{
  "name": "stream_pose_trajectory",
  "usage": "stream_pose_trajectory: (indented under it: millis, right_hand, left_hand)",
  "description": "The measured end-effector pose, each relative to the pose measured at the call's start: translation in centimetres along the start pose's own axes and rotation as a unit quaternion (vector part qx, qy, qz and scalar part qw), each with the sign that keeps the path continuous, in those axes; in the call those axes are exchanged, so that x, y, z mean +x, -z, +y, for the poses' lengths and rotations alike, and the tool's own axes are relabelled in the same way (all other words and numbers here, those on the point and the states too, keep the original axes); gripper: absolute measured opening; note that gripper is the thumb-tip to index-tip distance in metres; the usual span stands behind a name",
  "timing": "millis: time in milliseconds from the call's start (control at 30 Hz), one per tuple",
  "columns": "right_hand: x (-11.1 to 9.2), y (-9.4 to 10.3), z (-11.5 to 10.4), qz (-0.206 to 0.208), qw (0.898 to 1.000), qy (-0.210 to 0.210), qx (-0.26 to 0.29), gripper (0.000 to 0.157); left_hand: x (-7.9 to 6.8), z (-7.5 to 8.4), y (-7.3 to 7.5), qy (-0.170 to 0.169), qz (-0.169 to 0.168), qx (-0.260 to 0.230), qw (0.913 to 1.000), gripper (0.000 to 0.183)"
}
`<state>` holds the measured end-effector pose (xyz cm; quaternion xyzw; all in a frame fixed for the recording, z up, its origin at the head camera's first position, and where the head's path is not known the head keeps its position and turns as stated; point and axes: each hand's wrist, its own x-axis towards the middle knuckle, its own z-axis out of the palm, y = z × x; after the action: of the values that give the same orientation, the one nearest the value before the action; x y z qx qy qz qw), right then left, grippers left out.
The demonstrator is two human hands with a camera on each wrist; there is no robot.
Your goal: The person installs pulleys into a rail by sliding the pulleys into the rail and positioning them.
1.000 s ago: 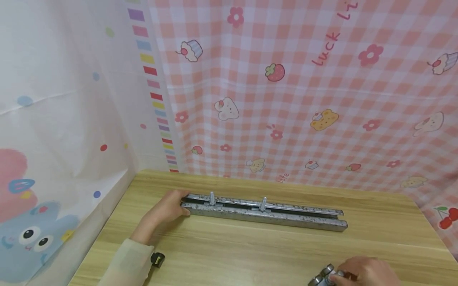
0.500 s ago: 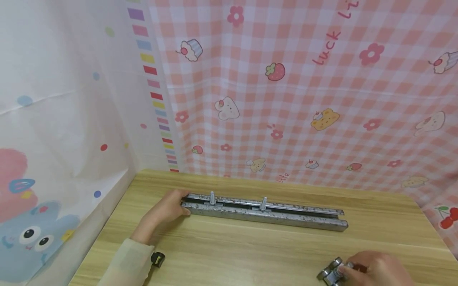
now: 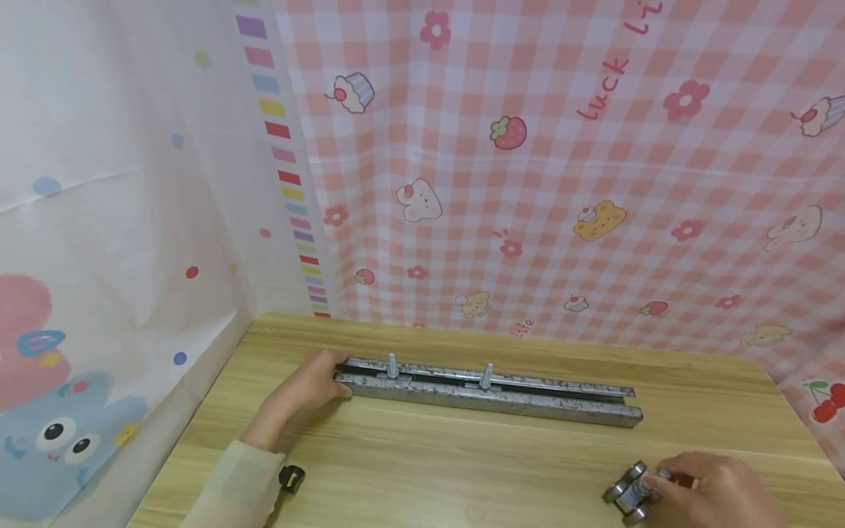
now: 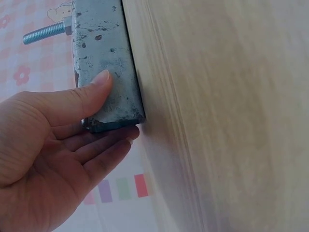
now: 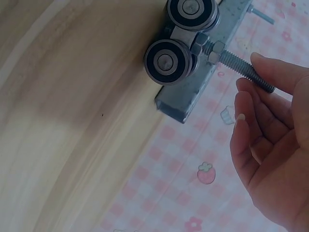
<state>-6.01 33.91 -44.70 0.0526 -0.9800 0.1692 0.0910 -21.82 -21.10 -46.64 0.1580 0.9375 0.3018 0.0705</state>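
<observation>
A long, worn grey metal channel rail (image 3: 528, 411) lies across the table with its slot facing up. Two threaded bolts stick up from the slot, a left bolt (image 3: 392, 365) and a middle bolt (image 3: 486, 377). My left hand (image 3: 320, 381) grips the rail's left end. In the left wrist view the thumb lies along the rail's side (image 4: 104, 43), the other fingers around its end. At the front right, my right hand (image 3: 719, 488) pinches the threaded stem (image 5: 236, 64) of a roller trolley (image 3: 630, 495). Its bearing wheels (image 5: 165, 63) show in the right wrist view.
The wood-grain table (image 3: 422, 469) meets a pink checked cloth (image 3: 528, 183) behind the rail. A white printed cloth (image 3: 132, 183) hangs on the left. By the left sleeve (image 3: 234, 484) sits a small black object (image 3: 291, 479).
My right hand has carried the roller trolley to the right and a little farther from me. The left hand and the rail stay where they were.
</observation>
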Motion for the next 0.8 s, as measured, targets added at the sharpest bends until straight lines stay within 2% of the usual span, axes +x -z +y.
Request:
stream_pose_trajectory:
  millis: [267, 467, 533, 800]
  right_hand:
    - [0.4, 0.1, 1.3, 0.02, 1.0, 0.016, -0.013, 0.019]
    - [0.6, 0.1, 2.0, 0.052, 0.998, 0.042, -0.013, 0.021]
    - [0.7, 0.2, 2.2, 0.051, 0.998, 0.037, -0.008, 0.02]
    - [1.4, 0.7, 3.2, 0.008, 1.0, -0.022, 0.002, 0.016]
  left_hand:
    - [0.1, 0.0, -0.1, 0.004, -0.001, -0.005, 1.0, 0.052]
    - [0.1, -0.1, 0.0, 0.007, -0.002, -0.005, 1.0, 0.052]
    - [0.1, -0.1, -0.1, 0.003, -0.003, -0.003, 1.0, 0.054]
    - [0.1, -0.1, 0.0, 0.004, 0.0, -0.007, 1.0, 0.048]
